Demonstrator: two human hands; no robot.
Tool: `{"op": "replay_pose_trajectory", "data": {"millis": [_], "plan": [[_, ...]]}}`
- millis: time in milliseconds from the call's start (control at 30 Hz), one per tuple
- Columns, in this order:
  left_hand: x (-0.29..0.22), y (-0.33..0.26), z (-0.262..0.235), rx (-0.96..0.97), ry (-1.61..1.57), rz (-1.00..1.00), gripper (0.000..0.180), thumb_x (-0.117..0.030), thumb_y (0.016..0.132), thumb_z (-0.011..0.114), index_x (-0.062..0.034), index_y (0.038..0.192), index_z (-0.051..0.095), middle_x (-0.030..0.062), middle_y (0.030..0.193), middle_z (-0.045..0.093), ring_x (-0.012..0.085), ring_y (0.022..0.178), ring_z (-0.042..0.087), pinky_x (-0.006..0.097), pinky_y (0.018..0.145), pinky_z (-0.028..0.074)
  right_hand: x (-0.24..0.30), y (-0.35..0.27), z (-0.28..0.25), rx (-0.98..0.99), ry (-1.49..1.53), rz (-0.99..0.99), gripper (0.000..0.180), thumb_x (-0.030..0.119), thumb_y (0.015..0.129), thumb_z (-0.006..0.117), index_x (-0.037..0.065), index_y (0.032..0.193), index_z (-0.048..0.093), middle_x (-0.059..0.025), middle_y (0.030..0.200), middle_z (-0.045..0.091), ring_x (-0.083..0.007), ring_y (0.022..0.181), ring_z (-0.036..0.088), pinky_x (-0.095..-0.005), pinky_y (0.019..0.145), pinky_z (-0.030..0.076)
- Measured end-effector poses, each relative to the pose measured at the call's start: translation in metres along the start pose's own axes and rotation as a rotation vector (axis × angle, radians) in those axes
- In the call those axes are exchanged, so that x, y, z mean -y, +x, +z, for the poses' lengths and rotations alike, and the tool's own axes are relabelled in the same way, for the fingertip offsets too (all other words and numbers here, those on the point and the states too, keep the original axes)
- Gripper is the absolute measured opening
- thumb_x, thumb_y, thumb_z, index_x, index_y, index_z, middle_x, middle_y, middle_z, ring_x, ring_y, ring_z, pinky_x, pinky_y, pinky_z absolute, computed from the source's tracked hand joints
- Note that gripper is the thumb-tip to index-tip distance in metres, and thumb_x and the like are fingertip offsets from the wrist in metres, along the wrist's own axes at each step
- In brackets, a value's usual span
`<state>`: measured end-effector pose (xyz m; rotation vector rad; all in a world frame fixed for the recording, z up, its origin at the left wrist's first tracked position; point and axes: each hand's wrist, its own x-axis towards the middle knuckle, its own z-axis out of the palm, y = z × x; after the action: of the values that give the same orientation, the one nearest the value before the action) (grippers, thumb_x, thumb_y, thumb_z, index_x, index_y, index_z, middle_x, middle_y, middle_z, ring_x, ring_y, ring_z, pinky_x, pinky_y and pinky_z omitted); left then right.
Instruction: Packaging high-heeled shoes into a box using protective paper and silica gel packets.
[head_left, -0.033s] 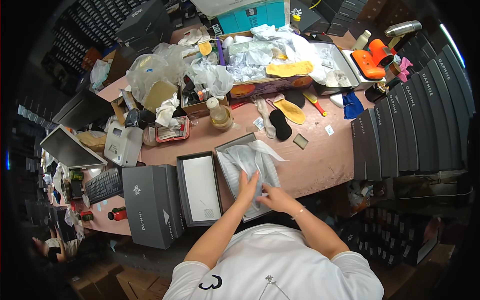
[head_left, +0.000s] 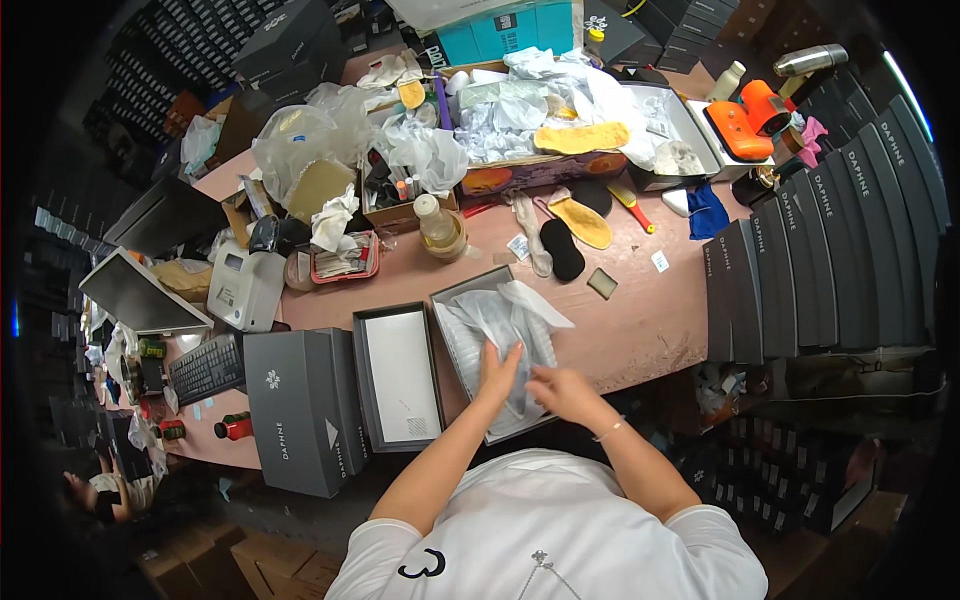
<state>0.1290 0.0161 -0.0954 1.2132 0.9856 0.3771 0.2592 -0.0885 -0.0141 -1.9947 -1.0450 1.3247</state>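
The box is open, what looks like its lid off on its left. The translucent sheet inside seems only partly settled, one corner overhanging. Your left hand rests on it, fingers extended, thumb apart; your right hand curls just beside, grip unclear.

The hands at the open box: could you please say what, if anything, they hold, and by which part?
Left hand touches the white wrapping low down; right hand is at its right edge. Whether either grips it cannot be told.
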Motion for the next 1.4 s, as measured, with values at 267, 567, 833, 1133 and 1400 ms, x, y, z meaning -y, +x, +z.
{"op": "replay_pose_trajectory", "data": {"millis": [267,567,833,1133,1400], "plan": [[-0.038,-0.047,0.027,-0.135,0.621,0.32,0.095,-0.019,0.071,0.077,0.0069,0.142,0.019,0.0309,0.142,0.026,0.042,0.134,0.027,0.042,0.112,0.024,-0.079,0.097,-0.013,-0.53,0.217,-0.319,0.032,0.017,0.087,0.062,0.0,0.114,0.06,-0.0165,0.112,0.058,-0.0227,0.088,0.06,-0.0321,0.077,0.049],[-0.028,-0.034,0.008,-0.148,0.251,0.065,0.1,-0.01,0.063,0.07,0.0081,0.144,0.014,0.03,0.144,0.027,0.0395,0.135,0.028,0.038,0.112,0.024,0.061,0.02,-0.108,-0.162,0.334,-0.143,0.019,0.016,0.095,0.05,0.002,0.102,0.061,-0.0005,0.076,0.058,-0.006,0.055,0.051,-0.022,0.043,0.04],[-0.025,-0.03,0.016,-0.068,0.253,0.221,0.094,-0.015,0.07,0.074,0.0045,0.143,0.019,0.0282,0.142,0.03,0.0376,0.134,0.031,0.039,0.11,0.028,-0.043,0.041,-0.115,-0.445,0.546,-0.1,0.029,0.025,0.097,0.05,0.001,0.108,0.062,-0.0065,0.097,0.065,-0.0093,0.064,0.058,-0.0206,0.053,0.045],[0.032,-0.094,-0.12,-0.162,0.774,-0.04,0.03,-0.016,0.085,0.062,0.0029,0.107,0.052,0.0214,0.099,0.06,0.0393,0.092,0.058,0.045,0.077,0.047,-0.071,0.029,-0.037,-0.268,0.425,-0.235,0.061,0.029,0.089,0.061,-0.002,0.137,0.038,-0.0158,0.133,0.049,-0.0274,0.12,0.049,-0.037,0.102,0.039],[-0.077,-0.164,-0.167,-0.201,-0.003,0.183,0.016,-0.008,0.091,0.058,0.001,0.104,0.056,0.0038,0.09,0.062,0.0078,0.081,0.056,0.025,0.068,0.045,0.044,0.037,0.03,0.027,-0.932,-0.618,0.115,0.058,0.064,0.075,-0.001,0.146,0.02,-0.0229,0.148,0.028,-0.0383,0.14,0.021,-0.0522,0.113,0.015]]}}
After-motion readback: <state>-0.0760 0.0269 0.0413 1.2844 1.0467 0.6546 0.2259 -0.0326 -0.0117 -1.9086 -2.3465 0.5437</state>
